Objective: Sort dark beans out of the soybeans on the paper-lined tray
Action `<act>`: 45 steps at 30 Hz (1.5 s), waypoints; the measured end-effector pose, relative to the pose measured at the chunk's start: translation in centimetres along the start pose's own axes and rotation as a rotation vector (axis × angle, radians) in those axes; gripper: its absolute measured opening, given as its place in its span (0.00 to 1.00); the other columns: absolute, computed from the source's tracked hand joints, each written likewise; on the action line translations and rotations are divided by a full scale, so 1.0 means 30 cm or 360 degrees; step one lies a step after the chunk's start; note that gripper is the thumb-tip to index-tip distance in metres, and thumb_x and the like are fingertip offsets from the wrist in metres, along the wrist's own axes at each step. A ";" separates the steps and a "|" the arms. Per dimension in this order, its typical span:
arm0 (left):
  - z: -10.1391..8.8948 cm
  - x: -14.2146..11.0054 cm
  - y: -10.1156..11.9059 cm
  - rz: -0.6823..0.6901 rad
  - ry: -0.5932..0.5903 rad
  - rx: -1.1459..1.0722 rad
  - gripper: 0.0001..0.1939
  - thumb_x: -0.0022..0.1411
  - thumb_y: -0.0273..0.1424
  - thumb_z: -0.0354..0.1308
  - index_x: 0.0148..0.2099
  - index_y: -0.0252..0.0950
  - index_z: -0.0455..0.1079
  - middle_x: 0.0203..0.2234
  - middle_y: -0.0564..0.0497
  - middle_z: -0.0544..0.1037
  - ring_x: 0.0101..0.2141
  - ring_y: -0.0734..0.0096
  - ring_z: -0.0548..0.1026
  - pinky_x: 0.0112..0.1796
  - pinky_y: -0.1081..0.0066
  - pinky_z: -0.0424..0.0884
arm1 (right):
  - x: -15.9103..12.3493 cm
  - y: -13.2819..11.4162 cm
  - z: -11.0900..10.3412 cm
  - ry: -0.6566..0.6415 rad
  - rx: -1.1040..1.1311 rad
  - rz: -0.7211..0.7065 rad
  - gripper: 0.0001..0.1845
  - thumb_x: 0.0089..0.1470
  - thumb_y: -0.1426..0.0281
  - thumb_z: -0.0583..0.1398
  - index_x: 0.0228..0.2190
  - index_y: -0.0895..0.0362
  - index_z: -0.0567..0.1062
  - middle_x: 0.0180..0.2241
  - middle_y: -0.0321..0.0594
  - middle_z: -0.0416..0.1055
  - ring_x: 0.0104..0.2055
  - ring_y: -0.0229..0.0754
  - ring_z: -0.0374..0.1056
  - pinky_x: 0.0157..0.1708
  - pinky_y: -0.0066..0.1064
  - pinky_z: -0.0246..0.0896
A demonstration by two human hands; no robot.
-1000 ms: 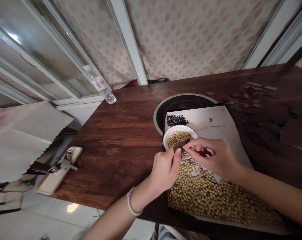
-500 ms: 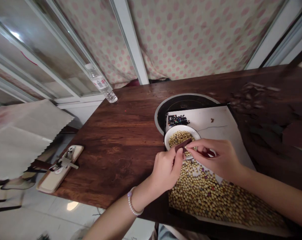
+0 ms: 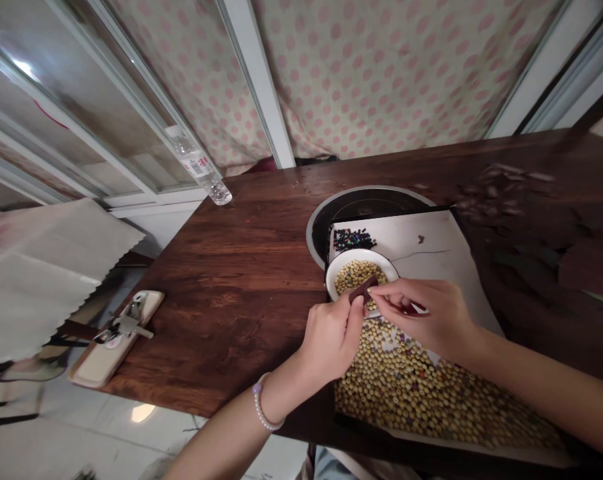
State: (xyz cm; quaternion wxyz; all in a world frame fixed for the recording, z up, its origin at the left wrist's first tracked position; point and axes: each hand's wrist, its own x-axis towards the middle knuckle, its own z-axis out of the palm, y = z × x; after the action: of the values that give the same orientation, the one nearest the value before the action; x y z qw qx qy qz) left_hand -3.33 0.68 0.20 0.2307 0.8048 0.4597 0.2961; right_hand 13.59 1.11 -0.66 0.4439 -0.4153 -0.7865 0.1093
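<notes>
Tray (image 3: 431, 260) on wooden table (image 3: 231, 327), polka-dot curtain (image 3: 361, 73) behind

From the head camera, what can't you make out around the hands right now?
Head view only:
- dark strip between the left hand and right hand: the left hand's fingers hide its lower end, so what it is stays unclear.
- dark red item: mostly hidden by the right hand's fingers.
- white bowl: near rim hidden by the hands.
- dark bits: too small to identify.
</notes>
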 end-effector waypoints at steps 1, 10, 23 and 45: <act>0.000 0.000 0.000 0.0008 -0.0003 0.0006 0.14 0.66 0.29 0.40 0.33 0.33 0.66 0.16 0.54 0.69 0.16 0.76 0.66 0.21 0.76 0.60 | 0.000 -0.001 0.001 0.0010 -0.0005 0.0004 0.05 0.51 0.75 0.57 0.28 0.53 0.70 0.16 0.29 0.61 0.17 0.31 0.55 0.19 0.24 0.56; 0.000 -0.002 0.000 0.0041 -0.0031 0.0070 0.14 0.66 0.29 0.39 0.38 0.32 0.65 0.20 0.51 0.72 0.19 0.74 0.69 0.22 0.75 0.62 | 0.003 -0.002 0.014 0.0091 0.0091 -0.0035 0.05 0.49 0.76 0.59 0.27 0.53 0.71 0.15 0.27 0.60 0.16 0.30 0.54 0.17 0.22 0.54; 0.003 -0.002 -0.001 0.0050 -0.0026 0.0132 0.14 0.66 0.29 0.38 0.37 0.31 0.65 0.21 0.50 0.73 0.20 0.73 0.70 0.23 0.74 0.63 | 0.006 0.007 0.014 0.0118 0.0009 -0.0108 0.06 0.50 0.76 0.59 0.27 0.52 0.69 0.15 0.28 0.60 0.16 0.30 0.55 0.17 0.23 0.56; 0.001 -0.002 -0.002 0.0060 -0.0011 0.0202 0.14 0.66 0.29 0.38 0.37 0.32 0.64 0.22 0.49 0.74 0.21 0.71 0.72 0.23 0.73 0.63 | 0.009 0.008 0.016 0.0136 -0.0038 -0.0174 0.06 0.50 0.77 0.59 0.28 0.54 0.69 0.16 0.27 0.60 0.16 0.29 0.55 0.18 0.23 0.55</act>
State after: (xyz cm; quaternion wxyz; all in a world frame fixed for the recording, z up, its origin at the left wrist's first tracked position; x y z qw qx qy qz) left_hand -3.37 0.66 0.11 0.1752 0.8274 0.4615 0.2678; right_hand 13.27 1.58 -0.91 0.4773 -0.3812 -0.7896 0.0578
